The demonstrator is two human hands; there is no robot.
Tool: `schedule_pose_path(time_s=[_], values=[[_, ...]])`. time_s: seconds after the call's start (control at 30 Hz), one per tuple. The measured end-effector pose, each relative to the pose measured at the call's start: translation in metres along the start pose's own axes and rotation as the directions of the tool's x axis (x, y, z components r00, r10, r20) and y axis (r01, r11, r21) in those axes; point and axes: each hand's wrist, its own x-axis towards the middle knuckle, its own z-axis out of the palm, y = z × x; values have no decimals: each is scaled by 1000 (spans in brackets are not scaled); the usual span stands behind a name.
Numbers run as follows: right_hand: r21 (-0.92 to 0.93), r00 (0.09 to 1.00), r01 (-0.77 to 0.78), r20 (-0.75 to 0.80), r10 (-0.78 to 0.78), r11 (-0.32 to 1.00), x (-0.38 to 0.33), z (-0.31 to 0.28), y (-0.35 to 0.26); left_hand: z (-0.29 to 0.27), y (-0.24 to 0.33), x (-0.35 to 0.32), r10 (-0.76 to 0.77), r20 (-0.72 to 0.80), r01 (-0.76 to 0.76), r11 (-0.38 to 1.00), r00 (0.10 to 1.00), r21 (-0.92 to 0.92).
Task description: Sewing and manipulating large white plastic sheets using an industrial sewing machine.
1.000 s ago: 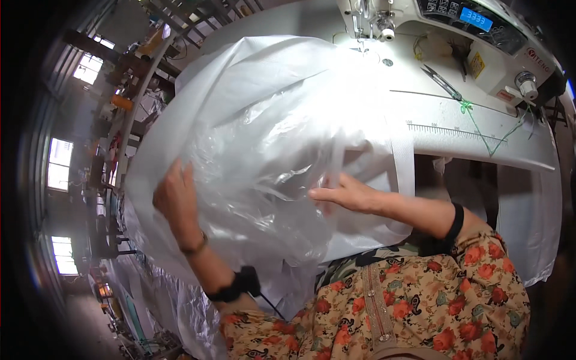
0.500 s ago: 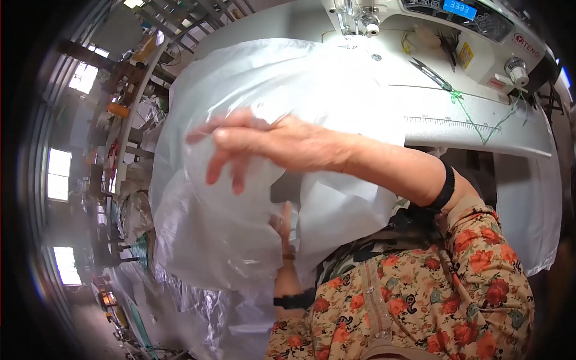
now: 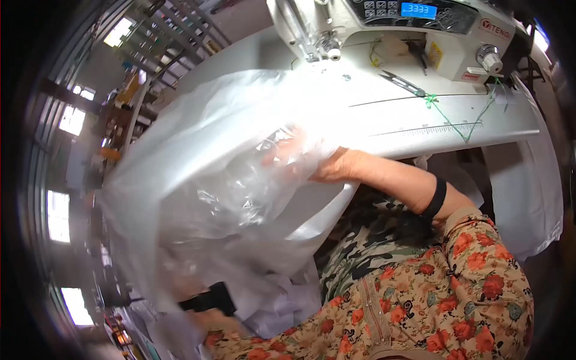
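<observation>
Across the pale grey sewing table (image 3: 510, 131) and down toward our lap, a large translucent white plastic sheet (image 3: 144, 174) is spreading in loose folds, and a crinkled clear plastic film (image 3: 240, 201) is lying bunched against it. Near the needle end of a white sewing machine (image 3: 459, 53), silver thread snips (image 3: 403, 84) are lying on the table, and a thin green cord (image 3: 449, 122) is trailing from them in a V over a dark printed ruler scale (image 3: 423, 129). Above, a blue-lit rectangular display (image 3: 419, 11) is glowing, with a white ridged dial (image 3: 489, 59) to its right. Past the table's right end, another white sheet (image 3: 522, 192) is hanging, while a green-and-black camouflage cloth (image 3: 369, 246) is covering part of our lap. Far left, bright rectangular windows (image 3: 59, 216) are curving along the dark rim, where the surrounding clutter is blurring past recognition. Beneath the machine's needle, the plastic sheet is washing out in white glare, so we are not making out its edge there. Our right hand (image 3: 300, 157) is resting among the bunched film, which is veiling its fingers; we cannot tell whether they are apart, together or clamped on the plastic. Our left hand is disappearing among blurred folds beyond a black armband (image 3: 213, 299), so we cannot tell how its fingers are standing either.
</observation>
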Motion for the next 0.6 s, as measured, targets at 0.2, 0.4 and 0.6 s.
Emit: schedule_pose_path(time_s=[0.2, 0.4, 0.6], values=[[21, 981, -78, -175, 80, 997, 7, 10, -14, 3, -12, 38, 70, 115, -52, 987, 991, -153], [96, 984, -93, -141, 106, 991, -5, 39, 9, 14, 22, 91, 197, 174, -127, 929, 965, -347], [214, 969, -199, -100, 224, 956, 16, 42, -24, 47, 117, 130, 341, 168, -180, 783, 925, -595]])
